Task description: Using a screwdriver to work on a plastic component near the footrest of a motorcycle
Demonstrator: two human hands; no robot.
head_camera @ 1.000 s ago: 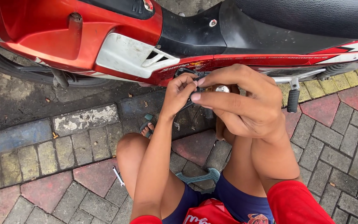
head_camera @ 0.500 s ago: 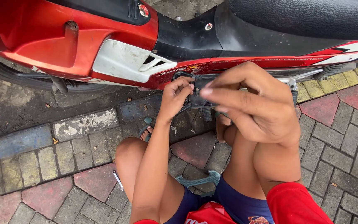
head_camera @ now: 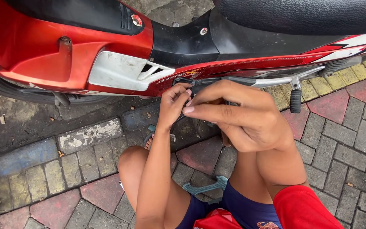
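Red motorcycle (head_camera: 43, 46) (black seat (head_camera: 301, 15))

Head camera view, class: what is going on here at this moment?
A person squats on a brick pavement beside a red motorbike. Both hands are up at the dark parts under its side panel, just below the seat. The left hand pinches something small there; the right hand reaches across in front, fingers extended, hiding what it touches. A footpeg hangs to the right. A blue sandal lies between the legs.
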